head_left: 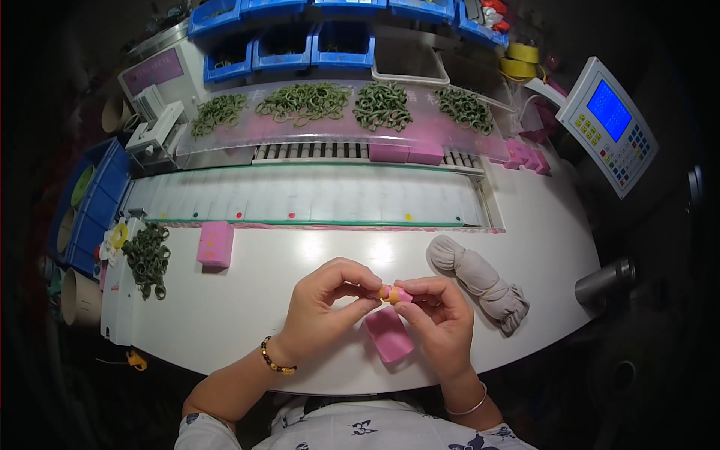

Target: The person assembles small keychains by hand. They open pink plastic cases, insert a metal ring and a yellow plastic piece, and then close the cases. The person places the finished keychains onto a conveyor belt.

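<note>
Just above the white table, my left hand [326, 296] and my right hand [441, 319] meet fingertip to fingertip. Between them they pinch a small pink and yellow piece [393, 294], its exact kind too small to make out. The left thumb and index finger close on its left end, and the right thumb and index finger on its right end. Directly below lies an open-topped or hollowed pink rubber block [389, 335], touched by neither hand as far as I can see. Another pink block [215, 246] with yellow marks stands farther left.
Green rings [148, 255] are heaped at the left, with more piles [302, 103] on a clear shelf. A rolled grey cloth [480, 283] lies right of my hands. Beyond are a glass-topped strip [315, 196], rollers, blue bins [343, 45] and a control panel [609, 126].
</note>
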{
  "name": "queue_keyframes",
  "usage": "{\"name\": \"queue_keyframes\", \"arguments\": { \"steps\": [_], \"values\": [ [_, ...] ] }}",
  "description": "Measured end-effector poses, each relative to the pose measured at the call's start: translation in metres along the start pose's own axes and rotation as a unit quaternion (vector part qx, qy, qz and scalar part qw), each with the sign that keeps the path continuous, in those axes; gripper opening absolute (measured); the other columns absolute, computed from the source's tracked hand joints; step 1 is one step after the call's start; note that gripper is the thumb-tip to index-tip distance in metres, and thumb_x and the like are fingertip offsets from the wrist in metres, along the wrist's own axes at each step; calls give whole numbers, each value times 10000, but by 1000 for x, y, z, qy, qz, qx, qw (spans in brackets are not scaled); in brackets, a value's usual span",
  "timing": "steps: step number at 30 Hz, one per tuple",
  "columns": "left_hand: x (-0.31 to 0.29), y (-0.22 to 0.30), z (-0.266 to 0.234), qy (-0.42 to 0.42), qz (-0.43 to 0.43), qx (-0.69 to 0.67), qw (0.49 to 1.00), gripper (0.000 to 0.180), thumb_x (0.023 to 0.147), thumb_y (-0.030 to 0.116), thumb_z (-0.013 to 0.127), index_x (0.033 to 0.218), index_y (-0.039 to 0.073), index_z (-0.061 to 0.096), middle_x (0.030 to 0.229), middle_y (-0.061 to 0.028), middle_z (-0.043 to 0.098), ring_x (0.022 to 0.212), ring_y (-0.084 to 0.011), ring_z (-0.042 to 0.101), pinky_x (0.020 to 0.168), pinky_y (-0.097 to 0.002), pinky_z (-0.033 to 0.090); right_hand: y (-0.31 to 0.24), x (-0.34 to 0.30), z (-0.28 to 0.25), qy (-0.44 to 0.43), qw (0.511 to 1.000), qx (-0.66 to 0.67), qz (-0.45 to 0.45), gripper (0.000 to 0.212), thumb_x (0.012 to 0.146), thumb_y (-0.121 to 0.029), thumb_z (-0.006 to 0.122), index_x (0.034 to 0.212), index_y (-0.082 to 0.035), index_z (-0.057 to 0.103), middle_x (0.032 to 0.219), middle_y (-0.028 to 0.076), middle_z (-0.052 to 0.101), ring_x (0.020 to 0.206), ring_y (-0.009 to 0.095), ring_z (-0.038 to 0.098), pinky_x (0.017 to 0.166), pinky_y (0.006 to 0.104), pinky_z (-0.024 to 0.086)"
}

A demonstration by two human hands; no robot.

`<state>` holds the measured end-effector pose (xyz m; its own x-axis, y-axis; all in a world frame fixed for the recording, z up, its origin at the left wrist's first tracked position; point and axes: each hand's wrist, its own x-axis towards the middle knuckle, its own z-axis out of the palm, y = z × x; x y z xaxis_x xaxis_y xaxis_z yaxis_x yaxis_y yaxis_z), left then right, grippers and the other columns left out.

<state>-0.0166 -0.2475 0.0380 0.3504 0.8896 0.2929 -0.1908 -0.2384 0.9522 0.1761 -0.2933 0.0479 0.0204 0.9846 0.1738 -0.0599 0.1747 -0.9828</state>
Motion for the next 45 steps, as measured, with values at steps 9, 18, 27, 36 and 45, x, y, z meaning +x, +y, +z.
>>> {"name": "queue_keyframes", "arguments": {
  "steps": [9, 18, 27, 36, 45],
  "values": [
    [1, 4, 0, 5, 218, 205, 954, 373, 712, -191, 689, 1001, 43, 714, 967, -78, 684, 893, -227, 695, 721, -296, 581, -9, 4, 0, -11, 990, 102, 101, 151, 977, -33, 665, 1081, 60, 608, 986, 150, 715, 862, 163, 720, 746, 268, 616],
    [1, 7, -2, -30, 266, 236, 934, 434, 725, -199, 707, 1093, 28, 665, 1036, -100, 664, 929, -226, 682, 778, -306, 589, -12, 6, -4, -54, 987, 127, 84, 163, 946, 9, 686, 1086, 53, 617, 1036, 138, 707, 907, 161, 709, 788, 278, 604],
    [-2, 1, 3, 8, 18, 22, 1000, 339, 831, -14, 788, 1132, -4, 632, 1074, -85, 667, 976, -163, 692, 870, -304, 604, -4, 13, -1, -66, 997, 8, -48, 229, 910, 65, 687, 1134, 52, 640, 1181, 173, 663, 1068, 199, 688, 951, 307, 575],
    [3, 0, 2, 33, 221, 306, 925, 330, 739, -3, 836, 1023, 31, 671, 902, -84, 672, 767, -200, 661, 651, -300, 544, -17, 10, 14, -20, 993, -113, -32, 411, 842, -45, 777, 1233, -6, 655, 1149, 143, 680, 1059, 231, 671, 895, 364, 578],
    [2, -3, 11, 20, 215, 379, 900, 370, 757, 4, 774, 1095, 70, 639, 976, -87, 656, 807, -258, 648, 624, -340, 544, -22, 20, -7, -77, 927, -325, -169, 411, 836, -134, 768, 1229, -41, 694, 1133, 167, 685, 1040, 336, 652, 911, 403, 520]
  ]
}}
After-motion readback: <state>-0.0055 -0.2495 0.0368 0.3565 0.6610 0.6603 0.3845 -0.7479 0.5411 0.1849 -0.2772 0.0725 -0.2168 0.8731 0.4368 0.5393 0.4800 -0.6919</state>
